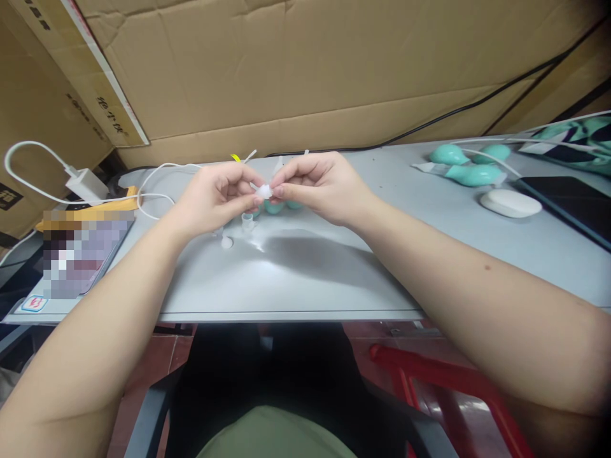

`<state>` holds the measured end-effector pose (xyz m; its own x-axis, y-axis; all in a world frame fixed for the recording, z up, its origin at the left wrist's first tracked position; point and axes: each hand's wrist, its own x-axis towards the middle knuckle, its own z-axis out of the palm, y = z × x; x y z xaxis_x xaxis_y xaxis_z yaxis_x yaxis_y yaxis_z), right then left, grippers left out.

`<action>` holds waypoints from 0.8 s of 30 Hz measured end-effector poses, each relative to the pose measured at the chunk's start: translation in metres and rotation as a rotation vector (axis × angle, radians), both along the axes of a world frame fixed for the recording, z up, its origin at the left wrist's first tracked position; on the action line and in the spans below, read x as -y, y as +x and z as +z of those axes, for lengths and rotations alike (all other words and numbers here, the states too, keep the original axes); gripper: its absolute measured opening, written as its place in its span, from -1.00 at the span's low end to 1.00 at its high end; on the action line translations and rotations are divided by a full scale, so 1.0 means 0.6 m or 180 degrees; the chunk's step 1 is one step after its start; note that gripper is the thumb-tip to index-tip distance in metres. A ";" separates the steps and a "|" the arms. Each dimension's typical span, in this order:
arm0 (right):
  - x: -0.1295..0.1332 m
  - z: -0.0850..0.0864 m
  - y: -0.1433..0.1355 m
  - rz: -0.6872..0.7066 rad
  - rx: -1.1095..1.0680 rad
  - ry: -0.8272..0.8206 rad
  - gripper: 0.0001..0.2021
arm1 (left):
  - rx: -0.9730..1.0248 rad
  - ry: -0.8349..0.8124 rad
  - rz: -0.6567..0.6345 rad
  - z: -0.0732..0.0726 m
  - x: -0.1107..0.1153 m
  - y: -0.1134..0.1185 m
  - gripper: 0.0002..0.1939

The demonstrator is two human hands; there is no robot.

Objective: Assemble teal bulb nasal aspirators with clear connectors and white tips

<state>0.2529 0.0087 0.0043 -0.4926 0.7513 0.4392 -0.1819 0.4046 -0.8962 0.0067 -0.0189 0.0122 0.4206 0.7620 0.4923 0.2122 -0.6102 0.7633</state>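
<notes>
Between my fingertips, just above the grey table, is a small white translucent plastic piece (264,190). My left hand (222,194) pinches it from the left, and my right hand (317,184) pinches it from the right. Its exact kind is too small to make out. Behind and below my fingers sit several mint-green bulbs (273,207), partly hidden by the hands. A clear plastic cup-like part (247,221) stands on the table under my left hand, with a small white round piece (226,242) nearer to me.
More mint-green bulbs (477,174) lie at the right, near a white rounded case (510,203) and a dark tablet-like device (568,203). At the left are a phone (107,254), a white charger (86,185) and cables. Cardboard (296,70) walls the table's back edge; a red stool (443,375) stands below.
</notes>
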 end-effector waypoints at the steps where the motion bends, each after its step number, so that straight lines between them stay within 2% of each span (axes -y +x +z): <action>1: 0.000 -0.001 -0.001 0.0038 -0.0007 -0.0054 -0.66 | 0.0014 -0.0002 -0.0007 -0.001 0.000 0.000 -0.79; 10: -0.002 -0.004 -0.004 0.0347 -0.0071 -0.0571 -0.47 | -0.0105 0.0133 0.0022 0.001 0.003 -0.001 -0.80; 17: -0.004 -0.010 -0.003 0.0477 -0.0119 -0.0683 -0.49 | -0.0402 0.0760 0.0097 0.010 0.004 -0.001 -0.85; 24: -0.004 -0.008 -0.005 0.0516 -0.0126 -0.0770 -0.48 | -0.0582 0.0908 0.0118 0.017 0.006 -0.001 -0.86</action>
<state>0.2500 0.0108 -0.0005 -0.6009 0.7494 0.2782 -0.2634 0.1430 -0.9540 0.0062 -0.0223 0.0227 0.4962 0.6209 0.6068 0.3559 -0.7830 0.5102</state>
